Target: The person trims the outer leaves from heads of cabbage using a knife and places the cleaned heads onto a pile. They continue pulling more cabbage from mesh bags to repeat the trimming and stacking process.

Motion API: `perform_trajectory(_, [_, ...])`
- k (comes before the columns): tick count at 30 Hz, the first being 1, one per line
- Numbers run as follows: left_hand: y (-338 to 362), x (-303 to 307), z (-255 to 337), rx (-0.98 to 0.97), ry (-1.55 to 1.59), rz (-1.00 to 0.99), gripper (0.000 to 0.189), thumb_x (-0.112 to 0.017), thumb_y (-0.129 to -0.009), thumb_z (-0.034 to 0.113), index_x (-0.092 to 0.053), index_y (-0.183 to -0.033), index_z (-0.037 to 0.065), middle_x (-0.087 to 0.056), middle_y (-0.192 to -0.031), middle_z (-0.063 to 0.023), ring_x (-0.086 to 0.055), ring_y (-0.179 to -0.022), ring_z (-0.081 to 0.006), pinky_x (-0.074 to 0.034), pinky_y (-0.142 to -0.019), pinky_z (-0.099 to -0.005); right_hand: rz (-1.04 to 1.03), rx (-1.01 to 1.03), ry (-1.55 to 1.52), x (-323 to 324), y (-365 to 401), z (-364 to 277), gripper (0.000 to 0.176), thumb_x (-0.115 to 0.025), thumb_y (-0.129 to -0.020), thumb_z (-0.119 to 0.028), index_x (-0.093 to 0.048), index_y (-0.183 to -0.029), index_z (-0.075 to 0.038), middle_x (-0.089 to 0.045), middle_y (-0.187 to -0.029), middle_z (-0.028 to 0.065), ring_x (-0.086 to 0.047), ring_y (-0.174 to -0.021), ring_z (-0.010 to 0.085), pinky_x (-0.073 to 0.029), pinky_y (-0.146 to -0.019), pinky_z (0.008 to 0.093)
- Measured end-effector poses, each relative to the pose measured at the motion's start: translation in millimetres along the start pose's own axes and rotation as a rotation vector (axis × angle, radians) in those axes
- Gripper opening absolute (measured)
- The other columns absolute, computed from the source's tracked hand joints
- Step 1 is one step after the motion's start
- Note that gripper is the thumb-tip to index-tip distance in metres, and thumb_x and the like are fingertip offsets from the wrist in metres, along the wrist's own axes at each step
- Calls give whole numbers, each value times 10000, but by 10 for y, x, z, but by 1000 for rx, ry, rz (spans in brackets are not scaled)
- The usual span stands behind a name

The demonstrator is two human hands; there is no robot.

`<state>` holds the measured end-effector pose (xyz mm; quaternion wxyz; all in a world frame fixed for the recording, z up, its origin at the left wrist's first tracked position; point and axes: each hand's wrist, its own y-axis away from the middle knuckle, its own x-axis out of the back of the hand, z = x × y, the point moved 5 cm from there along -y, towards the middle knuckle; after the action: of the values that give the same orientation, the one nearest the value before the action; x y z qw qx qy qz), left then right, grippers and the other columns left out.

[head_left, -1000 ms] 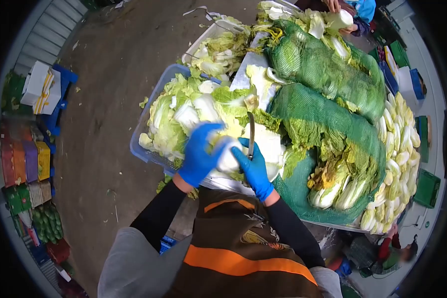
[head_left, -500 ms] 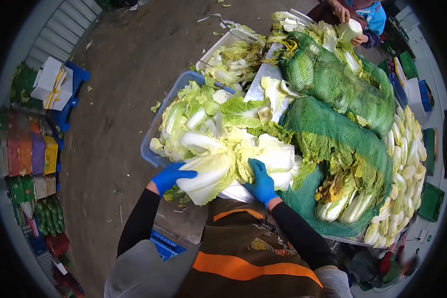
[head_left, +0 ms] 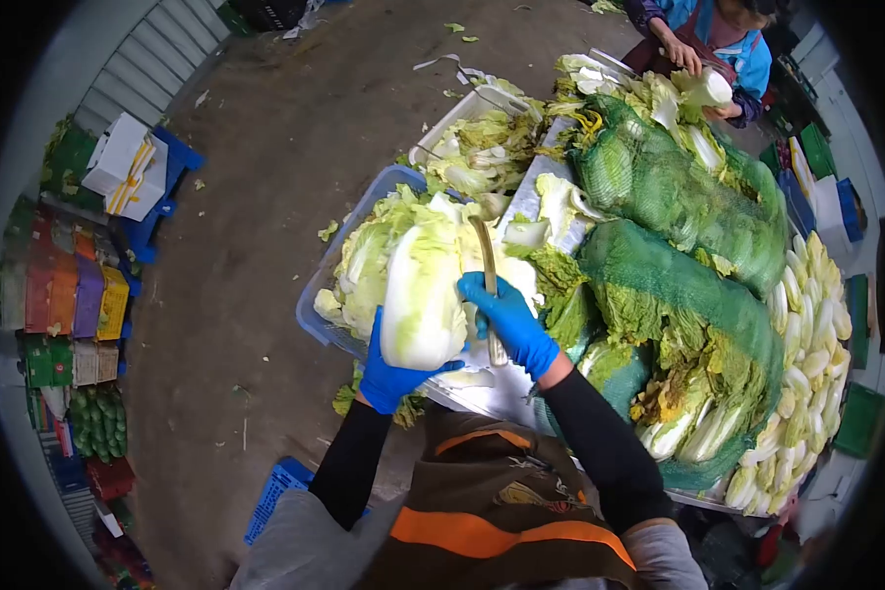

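In my left hand [head_left: 395, 376], blue-gloved, a trimmed napa cabbage [head_left: 425, 295] stands upright, its pale base resting on the palm. My right hand [head_left: 513, 323], also gloved, is closed around a slim curved knife [head_left: 490, 261] just right of the cabbage. Which end of it is the blade is hard to make out. Behind the cabbage is a blue crate [head_left: 310, 310] heaped with loose cabbage leaves [head_left: 374, 241]. More leaves lie by my right hand on the metal table [head_left: 472, 395].
Green mesh sacks [head_left: 683, 261] of untrimmed cabbages cover the table to the right, with stacked trimmed cabbages [head_left: 806, 364] beyond. A white basket [head_left: 428, 147] of leaves stands behind the blue crate. Across the table a co-worker's hand [head_left: 680, 54] holds a cabbage. Boxes [head_left: 64, 290] line the left.
The leaves that both hands were on have left them. My left hand now supports the cabbage from below, and a knife shows in my right hand. The view has shifted slightly.
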<state>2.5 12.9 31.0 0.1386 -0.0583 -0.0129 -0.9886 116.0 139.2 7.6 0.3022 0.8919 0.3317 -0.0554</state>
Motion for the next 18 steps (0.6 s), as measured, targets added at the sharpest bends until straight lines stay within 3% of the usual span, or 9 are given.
perform_trajectory(1, [-16,-52,-293,256,927,-89,696,-377,-957,557,-277,-1463,90,-376,-1445,-153,-406,-1299,-328,-323,-1079,-534,41,2,7,49,58,81,477,-702,-850,-353,-575,-1173,-25,-601,-830,2,-493,-517,60,-428,-467,209])
perform_trajectory(2, [-62,-106,-356,266,938,-90,696,-377,-957,557,-277,-1463,90,-376,-1445,-153,-406,-1299,-328,-323,-1079,-534,81,4,12,86,116,151,491,-714,-839,-358,-574,-1178,-32,-593,-818,1,-491,-520,63,-427,-467,213])
perform_trajectory(4, [-121,-214,-437,471,1341,-46,611,-401,-983,448,-293,-1452,70,-403,-1418,-157,-428,-1278,-296,-349,-1072,-466,180,50,6,183,208,235,427,-727,-838,-329,-588,-1103,-24,-559,-741,4,-497,-546,72,-425,-480,215])
perform_trajectory(6, [-119,-339,-377,570,1382,-38,709,-369,-952,557,-263,-1475,91,-367,-1445,-164,-378,-1303,-336,-310,-1080,-503,181,-64,-193,312,241,341,402,-715,-849,-319,-594,-1097,-26,-595,-781,25,-504,-558,76,-433,-484,220])
perform_trajectory(8, [-130,-485,-222,644,1786,-122,709,-439,-921,577,-326,-1450,118,-383,-1444,-148,-366,-1312,-368,-345,-1051,-538,246,-60,-362,486,247,412,340,-688,-865,-289,-609,-1076,-34,-645,-822,50,-513,-555,80,-438,-465,238])
perform_trajectory(13, [-167,-666,-241,724,1832,10,742,-555,-837,602,-423,-1376,109,-439,-1388,-149,-397,-1284,-364,-371,-1032,-523,299,-64,-340,694,425,535,325,-690,-863,-275,-619,-1073,-37,-651,-856,59,-504,-516,80,-433,-455,232])
perform_trajectory(16, [-167,-735,-98,658,1721,40,715,-551,-876,543,-387,-1394,80,-460,-1360,-156,-405,-1284,-343,-371,-1047,-497,328,69,-227,739,610,510,343,-691,-866,-270,-612,-1097,-28,-654,-880,58,-497,-505,70,-429,-456,225])
perform_trajectory(17, [-156,-809,-163,660,1719,30,715,-551,-876,543,-387,-1394,80,-460,-1360,-156,-405,-1284,-343,-371,-1047,-497,347,119,-182,698,735,431,347,-700,-861,-243,-608,-1111,-21,-666,-915,47,-492,-500,61,-421,-453,215])
perform_trajectory(18, [-165,-834,-333,562,1412,109,711,-557,-894,495,-347,-1410,54,-451,-1363,-161,-402,-1290,-324,-367,-1056,-477,337,150,-40,675,840,361,513,-761,-805,-251,-566,-1216,-15,-646,-1076,47,-516,-576,50,-443,-522,210])
